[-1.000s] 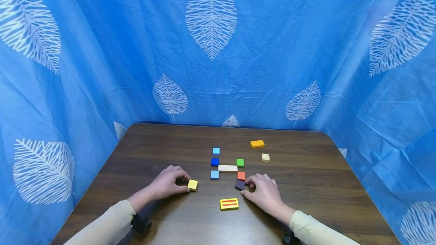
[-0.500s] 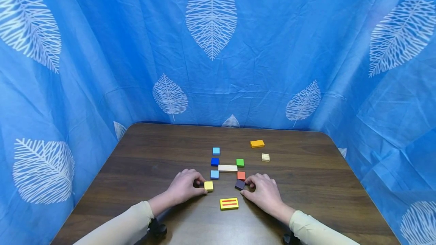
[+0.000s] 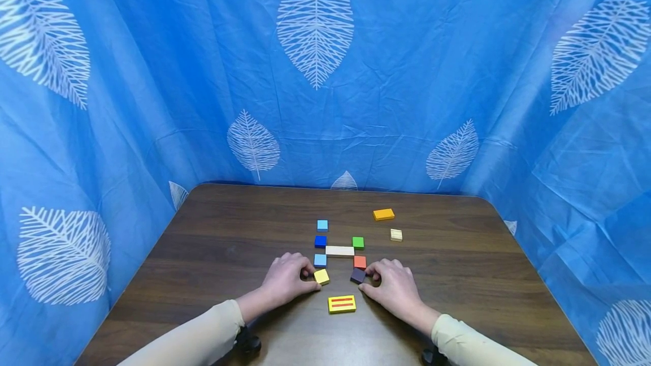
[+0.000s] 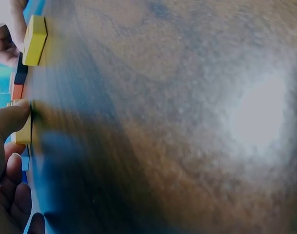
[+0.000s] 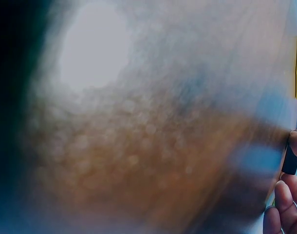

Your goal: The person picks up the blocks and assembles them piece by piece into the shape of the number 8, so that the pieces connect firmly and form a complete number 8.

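Observation:
My left hand (image 3: pixel 287 280) pinches a small yellow block (image 3: pixel 321 277) between thumb and fingers, just below a light blue block (image 3: pixel 320 260). In the left wrist view the thumb lies over the near side of that yellow block (image 4: pixel 25 129). Across from it, my right hand (image 3: pixel 395 288) pinches a dark, nearly black block (image 3: pixel 358 275), which sits slightly turned below a red-orange block (image 3: pixel 359 262). The right wrist view shows the dark block (image 5: pixel 290 161) between thumb and fingertips. A yellow block with red stripes (image 3: pixel 342 304) lies between the hands, nearer the person.
A long cream block (image 3: pixel 339 251) bridges two columns. On the left stand a dark blue block (image 3: pixel 320 241) and another light blue block (image 3: pixel 322 225); a green block (image 3: pixel 358 243) is at right. Farther off lie an orange block (image 3: pixel 383 214) and a pale striped block (image 3: pixel 396 235).
My left hand has slid the small yellow block rightward along the table to just below the light blue block. The right hand and the dark block have stayed in place.

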Tool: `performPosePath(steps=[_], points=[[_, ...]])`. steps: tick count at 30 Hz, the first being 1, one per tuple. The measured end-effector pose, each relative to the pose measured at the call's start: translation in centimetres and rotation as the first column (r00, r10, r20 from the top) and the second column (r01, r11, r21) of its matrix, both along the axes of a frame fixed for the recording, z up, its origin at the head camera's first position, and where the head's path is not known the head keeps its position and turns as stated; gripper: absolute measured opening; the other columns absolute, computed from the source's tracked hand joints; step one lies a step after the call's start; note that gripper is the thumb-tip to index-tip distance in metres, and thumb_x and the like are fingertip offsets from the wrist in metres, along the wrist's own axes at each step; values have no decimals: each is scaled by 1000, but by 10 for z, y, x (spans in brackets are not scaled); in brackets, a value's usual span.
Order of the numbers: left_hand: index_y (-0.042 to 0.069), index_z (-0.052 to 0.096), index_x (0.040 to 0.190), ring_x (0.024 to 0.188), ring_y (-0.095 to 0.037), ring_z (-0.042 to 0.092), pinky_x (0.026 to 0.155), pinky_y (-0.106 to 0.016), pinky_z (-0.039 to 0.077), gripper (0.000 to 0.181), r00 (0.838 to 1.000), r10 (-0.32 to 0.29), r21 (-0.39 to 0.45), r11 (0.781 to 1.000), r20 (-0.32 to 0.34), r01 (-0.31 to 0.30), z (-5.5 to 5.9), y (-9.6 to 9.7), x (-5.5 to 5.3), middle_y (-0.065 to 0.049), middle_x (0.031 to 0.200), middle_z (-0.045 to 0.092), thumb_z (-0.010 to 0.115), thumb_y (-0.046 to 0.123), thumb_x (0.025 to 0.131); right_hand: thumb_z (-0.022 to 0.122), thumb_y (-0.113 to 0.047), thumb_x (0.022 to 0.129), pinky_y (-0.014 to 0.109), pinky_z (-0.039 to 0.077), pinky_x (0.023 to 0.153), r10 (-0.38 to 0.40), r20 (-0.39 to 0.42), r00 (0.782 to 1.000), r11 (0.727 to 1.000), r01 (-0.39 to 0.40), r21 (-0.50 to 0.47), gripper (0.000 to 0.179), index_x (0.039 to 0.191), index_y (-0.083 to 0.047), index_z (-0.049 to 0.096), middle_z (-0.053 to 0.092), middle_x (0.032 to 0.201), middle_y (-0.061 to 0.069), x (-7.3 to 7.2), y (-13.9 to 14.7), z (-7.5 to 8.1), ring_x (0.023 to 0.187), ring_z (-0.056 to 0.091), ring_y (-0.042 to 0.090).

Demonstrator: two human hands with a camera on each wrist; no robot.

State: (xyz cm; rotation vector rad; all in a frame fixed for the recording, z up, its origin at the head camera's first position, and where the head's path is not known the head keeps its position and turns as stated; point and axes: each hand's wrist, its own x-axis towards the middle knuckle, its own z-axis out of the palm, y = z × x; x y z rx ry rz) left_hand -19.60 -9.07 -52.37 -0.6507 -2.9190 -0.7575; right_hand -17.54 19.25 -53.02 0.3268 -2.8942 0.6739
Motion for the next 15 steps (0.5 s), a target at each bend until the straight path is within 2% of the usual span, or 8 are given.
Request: performPosePath(steps=[15], points=[[25, 72, 89, 78, -9, 46, 75, -34, 36, 30, 1000, 29, 7, 1000, 0, -29, -4, 4, 0, 15, 79, 53, 88, 46, 76, 89, -40, 75, 38, 36, 73, -3, 4, 1000, 1000, 3, 1, 29, 92, -23, 72, 54, 79, -15, 0, 0, 0, 82, 49, 10]])
